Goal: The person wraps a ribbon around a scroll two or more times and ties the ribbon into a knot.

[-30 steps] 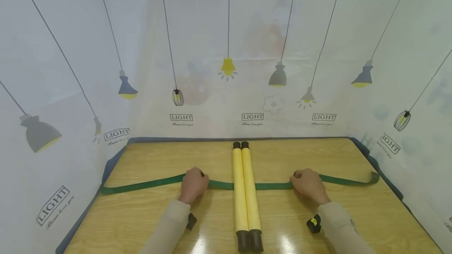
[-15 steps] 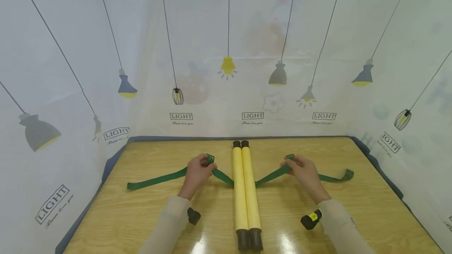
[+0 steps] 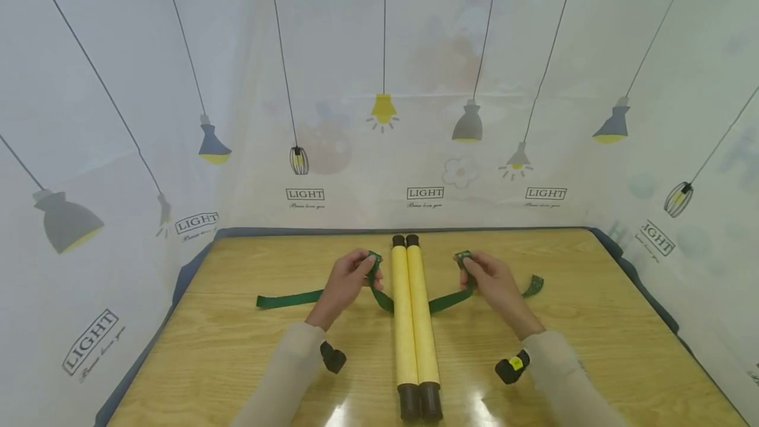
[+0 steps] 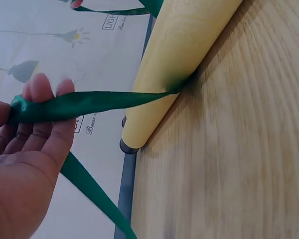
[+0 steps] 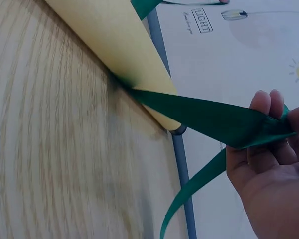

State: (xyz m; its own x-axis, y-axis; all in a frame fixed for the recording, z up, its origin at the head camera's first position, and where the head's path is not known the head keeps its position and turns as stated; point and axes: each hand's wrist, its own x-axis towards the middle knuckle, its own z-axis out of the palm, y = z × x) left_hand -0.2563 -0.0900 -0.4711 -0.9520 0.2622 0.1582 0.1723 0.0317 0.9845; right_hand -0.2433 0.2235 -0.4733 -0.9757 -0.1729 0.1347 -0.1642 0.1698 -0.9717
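Note:
Two yellow rods with dark end caps point(image 3: 409, 321) lie side by side, pointing away from me, at the middle of the table. A green ribbon point(image 3: 452, 300) runs beneath them and comes out on both sides. My left hand point(image 3: 346, 282) pinches the ribbon between thumb and fingers, raised left of the rods. On the other side my right hand point(image 3: 491, 279) pinches it too, at about the same height. Each wrist view shows the ribbon point(image 4: 104, 102) stretching from the fingers down to the foot of a rod point(image 5: 124, 50). Loose ribbon tails hang behind both hands.
The wooden table point(image 3: 225, 361) has a dark blue edging point(image 3: 332, 232) at its back. White sheeting point(image 3: 356, 38) printed with hanging lamps stands around its back and sides. A small black wrist device sits at each cuff.
Both hands have lifted the ribbon off the table and moved inward toward the rods. The loose tails have been drawn in across the table. The rods stay where they were.

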